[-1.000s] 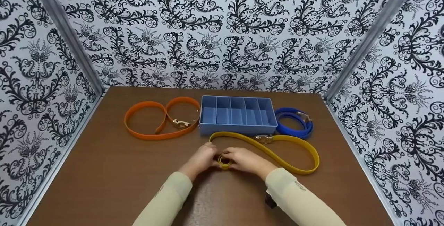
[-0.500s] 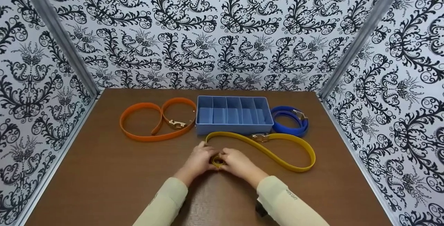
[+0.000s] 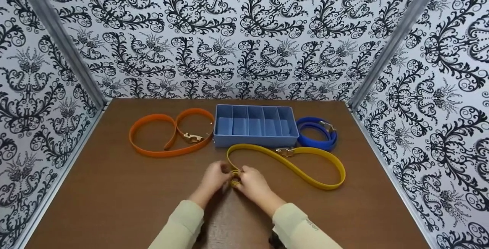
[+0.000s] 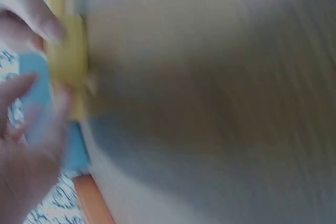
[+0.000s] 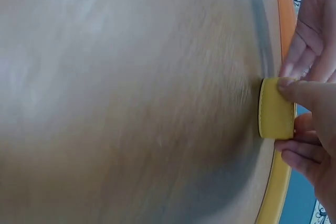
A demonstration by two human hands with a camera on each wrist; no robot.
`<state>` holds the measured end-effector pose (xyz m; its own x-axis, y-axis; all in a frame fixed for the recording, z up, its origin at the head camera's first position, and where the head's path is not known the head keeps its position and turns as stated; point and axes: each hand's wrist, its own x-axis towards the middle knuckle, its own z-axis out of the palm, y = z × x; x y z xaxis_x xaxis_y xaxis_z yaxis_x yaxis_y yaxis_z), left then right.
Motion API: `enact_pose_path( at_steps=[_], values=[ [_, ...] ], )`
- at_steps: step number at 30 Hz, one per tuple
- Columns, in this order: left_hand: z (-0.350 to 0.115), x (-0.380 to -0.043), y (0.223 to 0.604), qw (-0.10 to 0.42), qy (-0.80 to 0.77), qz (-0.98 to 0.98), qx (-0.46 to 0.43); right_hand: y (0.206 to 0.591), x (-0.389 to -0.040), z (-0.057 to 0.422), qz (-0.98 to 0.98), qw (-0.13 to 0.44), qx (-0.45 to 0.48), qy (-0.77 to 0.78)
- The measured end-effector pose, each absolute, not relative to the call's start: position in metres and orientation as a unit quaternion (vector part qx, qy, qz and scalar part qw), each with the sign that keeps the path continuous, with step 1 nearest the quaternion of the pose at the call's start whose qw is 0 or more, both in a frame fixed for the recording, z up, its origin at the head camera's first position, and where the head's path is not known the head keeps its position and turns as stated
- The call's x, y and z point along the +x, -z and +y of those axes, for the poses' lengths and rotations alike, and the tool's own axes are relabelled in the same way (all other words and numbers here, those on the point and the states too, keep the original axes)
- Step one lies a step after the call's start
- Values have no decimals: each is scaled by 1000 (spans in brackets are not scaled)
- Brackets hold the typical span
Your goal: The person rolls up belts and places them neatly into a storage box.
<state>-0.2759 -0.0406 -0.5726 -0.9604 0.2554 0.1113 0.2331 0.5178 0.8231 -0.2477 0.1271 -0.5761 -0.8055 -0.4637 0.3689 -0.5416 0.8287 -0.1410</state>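
Note:
A yellow belt (image 3: 294,168) lies across the middle of the table, with one end wound into a small upright coil (image 5: 275,109) between the two hands. My right hand (image 3: 255,185) pinches this coil, thumb on the near side and fingers behind it, in the right wrist view. At the coil's left side is my left hand (image 3: 213,179), its fingers loosely spread and blurred in the left wrist view, fingertips right at the coil. The belt's metal buckle (image 3: 285,152) rests on the table beyond, to the right.
Behind the hands stands a blue box (image 3: 256,141) divided into several compartments. An orange belt (image 3: 164,152) with a gold buckle lies in loops to its left. A coiled blue belt (image 3: 315,143) sits against its right side. Patterned walls enclose the table.
The left hand's fingers have drawn back from around the coil, while the right hand keeps its grip. Coil and hands have shifted slightly left, and more of the strap leading into the coil shows.

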Motion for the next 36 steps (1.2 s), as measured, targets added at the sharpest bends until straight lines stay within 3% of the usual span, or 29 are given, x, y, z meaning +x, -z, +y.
enact_pose_path(
  at_steps=[5, 10, 15, 23, 28, 36],
  values=[
    [-32, -270, 571, 28, -442, 891, 101, 576, -246, 129, -940, 151, 270, -143],
    [-28, -270, 572, 43, -453, 886, 94, 574, -249, 143, -930, 98, 303, -181],
    [-29, -275, 567, 38, -406, 903, 137, 573, -253, 157, -919, 42, 324, -219],
    [-33, -295, 583, 41, -393, 888, 236, 576, -259, 159, -908, 9, 345, -240],
    [-37, -296, 581, 45, -419, 878, 227, 579, -261, 153, -899, 29, 361, -245],
    [-35, -275, 562, 79, -488, 867, 62, 579, -262, 137, -910, 111, 337, -216]
  ],
)
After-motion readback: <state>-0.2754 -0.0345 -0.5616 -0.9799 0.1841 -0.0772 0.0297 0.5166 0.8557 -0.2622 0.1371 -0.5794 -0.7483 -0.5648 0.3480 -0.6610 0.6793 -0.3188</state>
